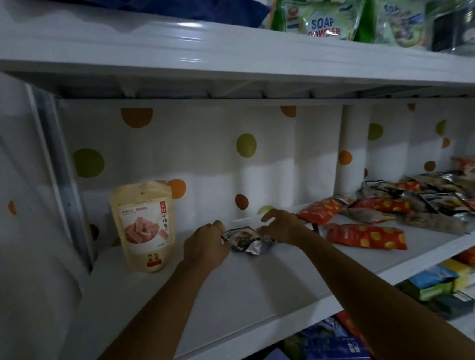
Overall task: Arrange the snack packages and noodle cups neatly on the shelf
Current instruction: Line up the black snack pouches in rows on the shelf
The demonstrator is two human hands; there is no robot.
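Shelf: white board shelf (239,287) with a dotted backing; bare through its middle and front edge; cluttered toward the right end
Packet in hand: small crinkled silver-and-dark foil snack packet (245,240), lying on the shelf toward the back, right of centre-left; held between both hands
Left hand: left hand (207,246) closed on the packet's left end, fingers curled over the foil corner
Right hand: right hand (281,227) resting on the packet's right end with the thumb side touching; upper fingers spread and lifted, so only a partial grip
Neighbour: tall beige stand-up pouch with a picture of pink sticks (145,227), upright near the left end, just beside the left hand but apart from the packet
Remaining pile: red-and-yellow spotted flat packets (367,236) and dark foil ones lying jumbled at the right end; noodle cups too blurred to pick out
Step in hand, judged: setting this packet in line beside the pouch
How to do it well: square its edge to the shelf's back; smooth the foil flat; leave a gap so the pouch is not knocked over; keep the row running rightward
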